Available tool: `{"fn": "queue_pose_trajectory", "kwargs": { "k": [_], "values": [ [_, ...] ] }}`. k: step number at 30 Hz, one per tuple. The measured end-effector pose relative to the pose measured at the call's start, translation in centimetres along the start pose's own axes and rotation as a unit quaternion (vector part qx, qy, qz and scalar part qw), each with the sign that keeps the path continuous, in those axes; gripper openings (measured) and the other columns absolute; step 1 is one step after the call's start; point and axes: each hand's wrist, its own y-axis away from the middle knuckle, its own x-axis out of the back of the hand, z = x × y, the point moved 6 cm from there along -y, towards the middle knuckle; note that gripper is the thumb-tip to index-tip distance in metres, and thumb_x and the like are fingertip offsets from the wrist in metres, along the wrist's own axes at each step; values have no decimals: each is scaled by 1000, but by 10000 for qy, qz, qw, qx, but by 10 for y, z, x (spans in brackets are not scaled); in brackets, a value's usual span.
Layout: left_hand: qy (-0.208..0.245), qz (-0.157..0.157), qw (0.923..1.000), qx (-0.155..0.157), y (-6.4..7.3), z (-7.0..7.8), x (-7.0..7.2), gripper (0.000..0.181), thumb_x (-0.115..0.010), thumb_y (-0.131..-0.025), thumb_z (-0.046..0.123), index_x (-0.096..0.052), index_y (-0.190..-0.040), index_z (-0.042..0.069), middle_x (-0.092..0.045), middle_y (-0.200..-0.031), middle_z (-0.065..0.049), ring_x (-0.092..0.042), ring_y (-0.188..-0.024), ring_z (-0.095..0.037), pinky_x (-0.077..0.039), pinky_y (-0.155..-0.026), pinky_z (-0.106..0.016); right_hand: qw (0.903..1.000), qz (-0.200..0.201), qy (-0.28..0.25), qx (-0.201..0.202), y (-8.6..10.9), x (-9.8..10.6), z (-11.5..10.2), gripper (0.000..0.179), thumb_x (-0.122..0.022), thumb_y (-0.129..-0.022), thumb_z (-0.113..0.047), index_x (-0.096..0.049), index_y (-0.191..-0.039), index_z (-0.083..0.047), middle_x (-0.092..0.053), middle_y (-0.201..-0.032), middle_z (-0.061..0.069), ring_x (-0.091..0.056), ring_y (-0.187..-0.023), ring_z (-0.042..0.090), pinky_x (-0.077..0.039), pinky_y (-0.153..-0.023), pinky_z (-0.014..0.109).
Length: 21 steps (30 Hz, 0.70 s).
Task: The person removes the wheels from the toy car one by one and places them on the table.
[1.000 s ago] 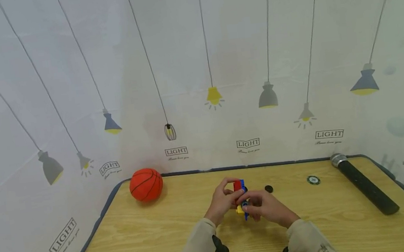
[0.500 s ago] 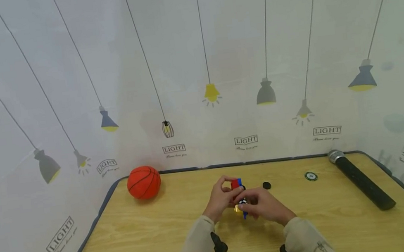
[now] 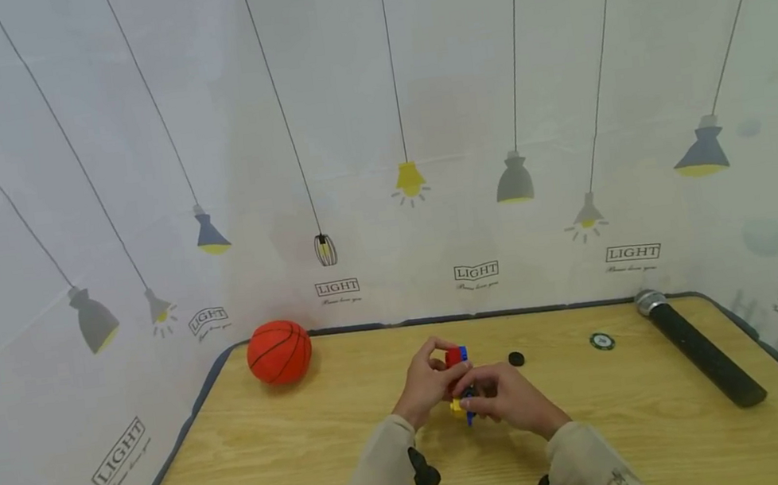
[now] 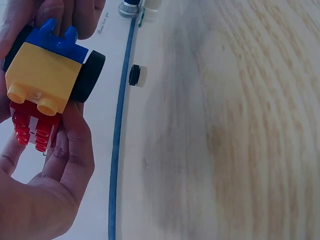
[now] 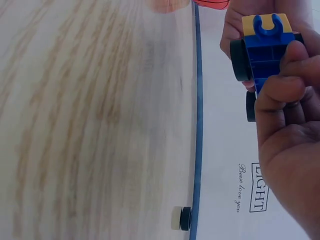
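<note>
Both hands hold a toy block car [image 3: 456, 356] above the middle of the table. In the left wrist view its yellow block [image 4: 44, 72], black wheel [image 4: 89, 76] and red ridged blocks [image 4: 32, 131] show. The right wrist view shows its blue chassis [image 5: 265, 57] from below, with a hook at one end. My left hand [image 3: 421, 383] grips the red part with thumb and fingers. My right hand [image 3: 518, 400] pinches the chassis beside a wheel, its fingers covering part of that side.
A loose black wheel [image 3: 516, 358] lies beyond the hands, with a round chip [image 3: 602, 341] farther right. A black microphone [image 3: 700, 351] lies along the right side. A red basketball [image 3: 279, 352] sits at the back left, near the table's blue edge [image 3: 398, 324].
The view tips slightly and shifts back. Both hands keep hold of the toy car in nearly the same place, while the car tilts a little between the fingers.
</note>
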Motion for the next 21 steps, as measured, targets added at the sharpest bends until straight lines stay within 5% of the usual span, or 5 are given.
{"fn": "queue_pose_trajectory", "kwargs": {
  "k": [13,21],
  "values": [
    [19,-340,9994,2,3,4,-7,30,-71,-95,24,-57,-121,19,-58,-91,-7,-58,-69,-17,-52,-55,-23,9990,40,424,140,5,0,-5,8,-74,-91,-19,-75,-98,-15,-66,-75,3,-49,-51,4,-47,-48,23],
    [-41,-146,9999,71,4,-4,2,33,-70,-95,21,-55,-123,14,-59,-92,-11,-60,-71,-19,-54,-55,-25,9975,-150,627,280,6,3,-16,15,-68,-96,-22,-74,-108,-15,-66,-71,20,-51,-46,7,-52,-49,30]
  ]
}}
